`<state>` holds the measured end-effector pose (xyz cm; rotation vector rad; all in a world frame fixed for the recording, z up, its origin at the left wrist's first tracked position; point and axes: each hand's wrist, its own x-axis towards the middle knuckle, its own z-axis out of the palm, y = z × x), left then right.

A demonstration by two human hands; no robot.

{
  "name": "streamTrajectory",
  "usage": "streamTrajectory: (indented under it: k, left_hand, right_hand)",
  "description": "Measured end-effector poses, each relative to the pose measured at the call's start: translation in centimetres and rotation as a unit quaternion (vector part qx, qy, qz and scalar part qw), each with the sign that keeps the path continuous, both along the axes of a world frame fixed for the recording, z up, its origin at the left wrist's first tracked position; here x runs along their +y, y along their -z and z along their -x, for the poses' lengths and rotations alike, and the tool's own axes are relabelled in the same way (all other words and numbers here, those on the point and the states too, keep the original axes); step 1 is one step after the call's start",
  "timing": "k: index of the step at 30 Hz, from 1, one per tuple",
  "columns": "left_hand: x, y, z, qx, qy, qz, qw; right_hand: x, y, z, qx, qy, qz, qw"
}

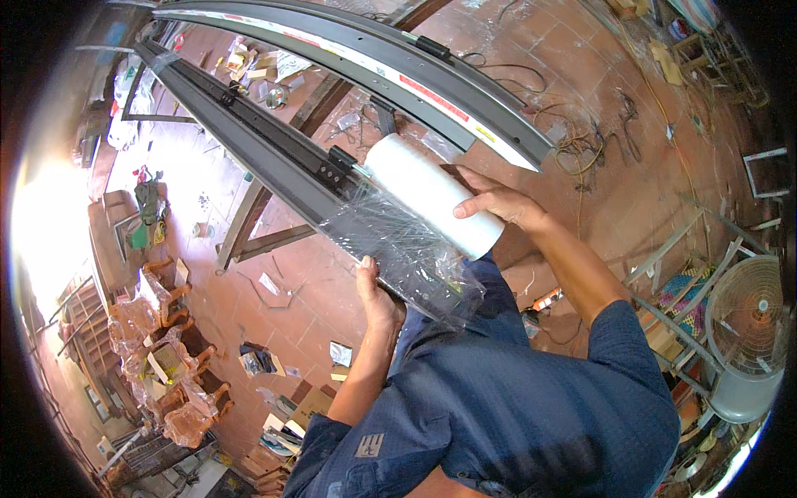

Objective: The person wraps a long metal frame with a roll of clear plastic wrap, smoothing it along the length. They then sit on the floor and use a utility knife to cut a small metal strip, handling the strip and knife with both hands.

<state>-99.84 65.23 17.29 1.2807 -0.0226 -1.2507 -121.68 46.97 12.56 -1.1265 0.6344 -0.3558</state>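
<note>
A long dark metal profile (257,158) runs from the far left toward my body. Its near end is covered by clear stretch film (390,241). My left hand (378,303) is closed around the near end's left edge, thumb on top, other fingers hidden beneath. My right hand (502,203) grips a thick white roll of stretch film (427,191), thumb across its near end. The roll lies aslant over the profile's right side, with the film spread out beside it. A black cylindrical fitting (341,158) sits on the profile just left of the roll.
Another long dark profile (349,58) with a red-and-white strip lies beyond. Dark metal supports (249,220) stand below. Cables (577,149) lie on the tiled floor at right. A round fan (751,307) stands far right; film-wrapped wooden furniture (170,349) is at left.
</note>
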Motion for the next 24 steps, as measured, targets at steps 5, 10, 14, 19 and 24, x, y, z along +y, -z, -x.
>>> streamTrajectory:
  k: [5,10,14,19,24]
  left_hand:
    - [1.0,2.2,-1.5,-0.006,-0.007,0.005,1.0]
    - [1.3,4.1,-2.6,-0.028,0.029,0.008,0.999]
    - [1.3,3.3,-2.8,-0.009,0.026,0.042,0.999]
    - [0.8,2.0,-3.3,-0.019,0.063,0.034,0.997]
    - [1.6,3.9,-4.6,-0.072,0.106,0.026,0.991]
  right_hand:
    - [-0.2,0.1,-0.6,0.018,0.08,-0.052,0.995]
    - [-0.5,-3.4,-2.1,0.097,-0.02,-0.121,0.988]
    - [2.1,-4.7,-1.8,0.075,0.084,-0.052,0.992]
    - [3.8,-5.7,-1.5,0.109,0.098,0.199,0.969]
    - [6.6,-13.0,-4.6,0.208,0.011,0.322,0.923]
